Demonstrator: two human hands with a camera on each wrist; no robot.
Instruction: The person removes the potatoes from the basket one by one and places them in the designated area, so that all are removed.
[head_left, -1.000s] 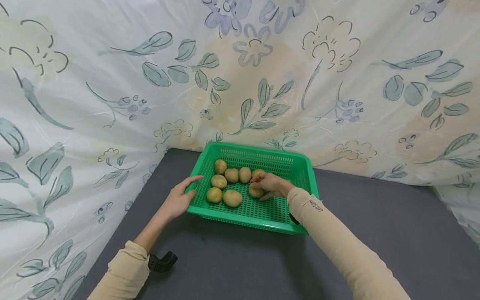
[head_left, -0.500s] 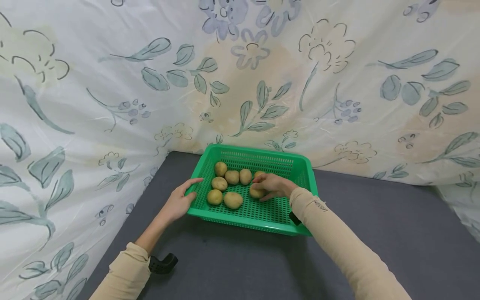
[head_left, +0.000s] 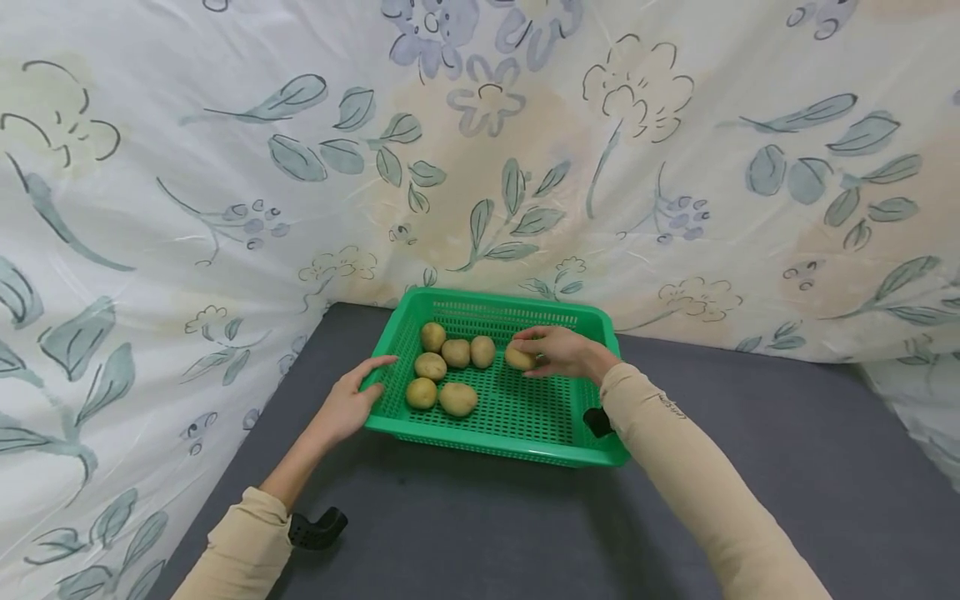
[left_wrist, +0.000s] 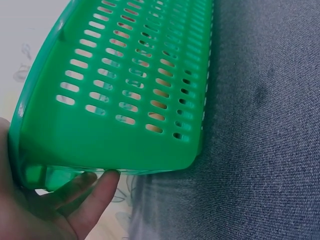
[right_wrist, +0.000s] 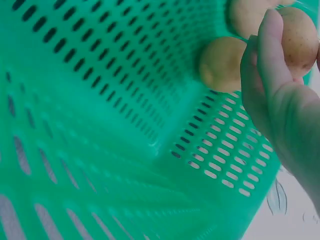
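Note:
In the head view, a green plastic basket [head_left: 495, 451] with slotted walls stands on the dark table. My left hand [head_left: 343, 407] grips its left rim, and the left wrist view shows fingers [left_wrist: 102, 192] curled around the basket's end. Over the right half of the basket, my right hand [head_left: 564, 351] pinches a potato [head_left: 519, 357] between thumb and fingers. That held potato [right_wrist: 300, 42] is partly covered by the hand in the right wrist view. Several other potatoes, among them a large one [head_left: 458, 399] near the front, lie in the basket's left half.
The dark grey cloth table [head_left: 480, 533] spreads around the basket. Behind and to the left hangs a pale floral curtain [head_left: 420, 208]. A black wrist mount [head_left: 318, 529] sticks out from the left sleeve.
My right hand has moved the pinched potato toward the basket's back and slightly right. The left hand keeps its place on the rim. The head view has shifted a little.

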